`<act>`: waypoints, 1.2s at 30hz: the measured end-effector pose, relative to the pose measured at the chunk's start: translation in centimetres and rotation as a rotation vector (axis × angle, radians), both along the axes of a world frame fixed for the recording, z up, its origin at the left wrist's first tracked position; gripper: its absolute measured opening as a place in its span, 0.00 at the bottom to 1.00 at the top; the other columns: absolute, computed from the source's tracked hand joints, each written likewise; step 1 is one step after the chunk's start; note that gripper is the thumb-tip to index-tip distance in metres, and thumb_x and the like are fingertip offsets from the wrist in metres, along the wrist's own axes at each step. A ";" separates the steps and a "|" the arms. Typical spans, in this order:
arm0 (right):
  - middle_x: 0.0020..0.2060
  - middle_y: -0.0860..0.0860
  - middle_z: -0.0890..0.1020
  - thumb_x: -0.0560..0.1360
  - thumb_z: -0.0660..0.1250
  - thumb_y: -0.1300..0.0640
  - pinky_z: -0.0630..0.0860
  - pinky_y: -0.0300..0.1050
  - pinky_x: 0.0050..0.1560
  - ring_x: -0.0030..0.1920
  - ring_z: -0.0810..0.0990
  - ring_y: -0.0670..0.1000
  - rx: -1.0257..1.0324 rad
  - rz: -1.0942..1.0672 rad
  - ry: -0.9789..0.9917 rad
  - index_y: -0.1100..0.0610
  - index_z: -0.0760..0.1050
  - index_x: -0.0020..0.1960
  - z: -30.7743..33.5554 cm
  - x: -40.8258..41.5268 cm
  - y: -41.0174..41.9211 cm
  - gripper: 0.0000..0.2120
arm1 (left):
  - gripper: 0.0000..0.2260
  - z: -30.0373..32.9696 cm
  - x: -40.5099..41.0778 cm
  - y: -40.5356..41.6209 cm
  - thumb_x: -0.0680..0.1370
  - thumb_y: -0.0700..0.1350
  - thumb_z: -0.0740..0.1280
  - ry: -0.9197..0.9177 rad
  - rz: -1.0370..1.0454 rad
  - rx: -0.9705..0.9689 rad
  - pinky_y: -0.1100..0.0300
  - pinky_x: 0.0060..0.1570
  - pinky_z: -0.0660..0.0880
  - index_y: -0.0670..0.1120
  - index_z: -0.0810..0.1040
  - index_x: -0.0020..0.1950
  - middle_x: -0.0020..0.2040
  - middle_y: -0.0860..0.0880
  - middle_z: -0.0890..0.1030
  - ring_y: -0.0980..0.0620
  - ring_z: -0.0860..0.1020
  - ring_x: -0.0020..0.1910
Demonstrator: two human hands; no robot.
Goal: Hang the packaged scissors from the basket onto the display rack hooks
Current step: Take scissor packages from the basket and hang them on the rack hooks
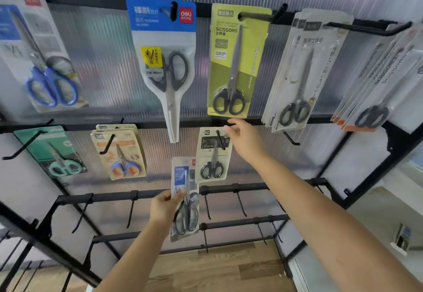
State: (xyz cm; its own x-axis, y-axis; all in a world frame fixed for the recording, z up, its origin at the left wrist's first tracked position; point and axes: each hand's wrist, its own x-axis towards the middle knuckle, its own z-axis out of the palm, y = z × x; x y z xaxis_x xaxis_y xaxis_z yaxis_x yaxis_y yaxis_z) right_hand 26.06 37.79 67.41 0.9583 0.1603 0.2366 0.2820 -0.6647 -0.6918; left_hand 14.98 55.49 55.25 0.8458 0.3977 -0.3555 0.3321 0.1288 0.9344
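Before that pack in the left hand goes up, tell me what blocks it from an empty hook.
Nothing visible does. The left hand holds the scissors pack in front of the rail, whose bare hooks hang beside it. The right hand is higher, at the small hung pack.

A blue-topped scissors pack point(164, 47) at about twelve o'clock carries a red square reading "deli", and a small label lower on it reads "180mm". Just to its right, at one o'clock, a yellow-green scissors pack point(235, 63) reads "SCISSORS" near its top and "GRIP" on a small label below. Print on the other packs is too blurred to read.
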 end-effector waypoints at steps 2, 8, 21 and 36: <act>0.62 0.53 0.77 0.80 0.59 0.50 0.72 0.44 0.57 0.62 0.75 0.52 0.048 -0.025 0.013 0.57 0.64 0.72 -0.7 -0.8 0.0 0.23 | 0.03 0.5 -1.0 0.6 0.76 0.40 0.68 -0.012 0.024 -0.031 0.59 0.35 0.74 0.43 0.80 0.43 0.37 0.46 0.82 0.49 0.79 0.36; 0.64 0.55 0.75 0.78 0.63 0.53 0.71 0.44 0.59 0.63 0.74 0.53 0.093 -0.158 -0.051 0.60 0.66 0.70 -2.2 -4.5 0.4 0.22 | 0.04 2.0 -4.6 2.7 0.77 0.42 0.67 -0.043 0.007 -0.129 0.45 0.47 0.79 0.43 0.80 0.46 0.42 0.42 0.84 0.41 0.82 0.43; 0.64 0.54 0.75 0.80 0.59 0.50 0.67 0.40 0.53 0.63 0.73 0.52 0.196 -0.038 0.111 0.60 0.61 0.72 2.3 -14.1 1.3 0.24 | 0.07 6.6 -10.1 0.1 0.77 0.40 0.67 -0.180 -0.200 -0.175 0.54 0.35 0.81 0.37 0.80 0.50 0.45 0.38 0.84 0.42 0.83 0.40; 0.47 0.49 0.78 0.81 0.59 0.56 0.69 0.36 0.39 0.48 0.76 0.47 0.194 0.108 0.034 0.54 0.72 0.52 4.9 -18.9 -2.3 0.04 | 0.10 9.9 -13.2 -3.7 0.77 0.43 0.67 -0.274 -0.458 -0.175 0.56 0.40 0.79 0.39 0.79 0.55 0.49 0.41 0.84 0.45 0.83 0.45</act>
